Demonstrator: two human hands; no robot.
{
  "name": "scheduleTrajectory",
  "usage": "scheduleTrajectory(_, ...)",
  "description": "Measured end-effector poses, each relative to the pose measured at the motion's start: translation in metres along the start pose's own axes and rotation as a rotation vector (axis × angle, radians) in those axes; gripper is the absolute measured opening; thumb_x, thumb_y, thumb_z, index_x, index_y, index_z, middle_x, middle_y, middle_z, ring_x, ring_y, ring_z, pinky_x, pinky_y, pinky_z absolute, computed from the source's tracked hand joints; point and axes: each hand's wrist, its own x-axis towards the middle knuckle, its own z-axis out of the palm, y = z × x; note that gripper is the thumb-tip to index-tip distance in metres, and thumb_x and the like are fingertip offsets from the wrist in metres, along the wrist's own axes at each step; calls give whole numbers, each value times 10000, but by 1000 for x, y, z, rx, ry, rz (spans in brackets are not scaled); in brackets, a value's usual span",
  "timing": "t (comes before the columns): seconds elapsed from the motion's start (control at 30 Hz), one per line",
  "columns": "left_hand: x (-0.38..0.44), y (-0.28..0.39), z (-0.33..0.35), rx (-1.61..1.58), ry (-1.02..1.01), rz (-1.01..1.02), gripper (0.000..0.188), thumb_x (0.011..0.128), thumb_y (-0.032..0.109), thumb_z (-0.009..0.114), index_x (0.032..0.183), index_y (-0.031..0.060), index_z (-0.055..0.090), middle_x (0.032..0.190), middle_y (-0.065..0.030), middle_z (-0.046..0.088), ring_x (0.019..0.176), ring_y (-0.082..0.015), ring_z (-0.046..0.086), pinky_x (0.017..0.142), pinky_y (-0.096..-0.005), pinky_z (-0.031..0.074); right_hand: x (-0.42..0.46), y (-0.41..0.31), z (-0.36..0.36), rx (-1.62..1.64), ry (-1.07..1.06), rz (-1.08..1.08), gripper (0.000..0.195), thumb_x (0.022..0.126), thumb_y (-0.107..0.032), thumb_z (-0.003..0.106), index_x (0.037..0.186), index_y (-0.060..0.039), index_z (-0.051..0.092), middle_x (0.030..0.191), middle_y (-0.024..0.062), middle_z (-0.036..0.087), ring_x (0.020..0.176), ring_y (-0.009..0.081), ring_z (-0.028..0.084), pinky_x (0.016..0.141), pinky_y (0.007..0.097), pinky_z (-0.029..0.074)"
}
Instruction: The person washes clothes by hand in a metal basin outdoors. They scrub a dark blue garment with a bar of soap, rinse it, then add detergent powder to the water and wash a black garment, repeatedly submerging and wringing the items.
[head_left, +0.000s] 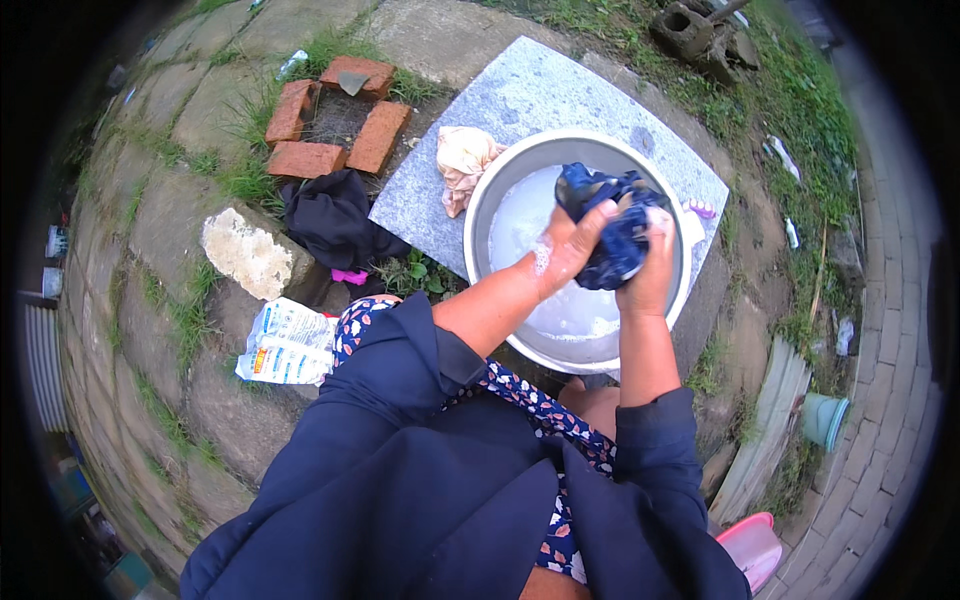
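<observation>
Between my two hands is a bunched dark blue patterned cloth (611, 225), held above a round metal basin (480, 225). My left hand (574, 240) grips the cloth from the left, with suds on its wrist. From the right, my right hand (651, 262) presses around it; the cloth hides part of its fingers. Whitish soapy water (525, 217) fills the bottom of the basin, with foam at the near side. The basin stands on a grey stone slab (517, 90). A crumpled pale peach cloth (463, 161) lies against the basin's left rim.
Left of the slab lie a black cloth (337, 214), several red bricks (381, 136), a stone block (251, 251) and a printed plastic bag (289, 341). A purple-and-white brush (699, 208) rests at the slab's right. Farther right are a light-blue bucket (821, 420) and a pink basin (750, 547).
</observation>
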Motion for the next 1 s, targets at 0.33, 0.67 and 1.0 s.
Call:
scheduleTrajectory(0.33,15,14,-35,-203,-140,-47,457,867,242,617,1269,48,520,1179,-36,596,1062,-164,567,968,-327,438,-20,-45,17,269,-176,-29,540,975,-424,385,1407,-105,329,1348,126,472,1258,229,428,1035,393,330)
scheduleTrajectory(0.67,152,118,-87,17,23,188,373,887,379,611,1077,59,628,996,-76,671,919,-227,654,838,-394,530,-27,-33,8,252,-117,91,502,972,-290,437,1398,-55,312,1299,172,497,1109,207,533,930,334,425)
scheduleTrajectory(1.0,193,49,-191,1305,-16,-314,508,789,204,701,1258,64,564,1163,-151,630,1096,-314,579,969,-371,432,-41,-24,27,152,-208,204,470,970,-226,469,1370,-6,358,1256,197,529,983,175,594,895,296,472)
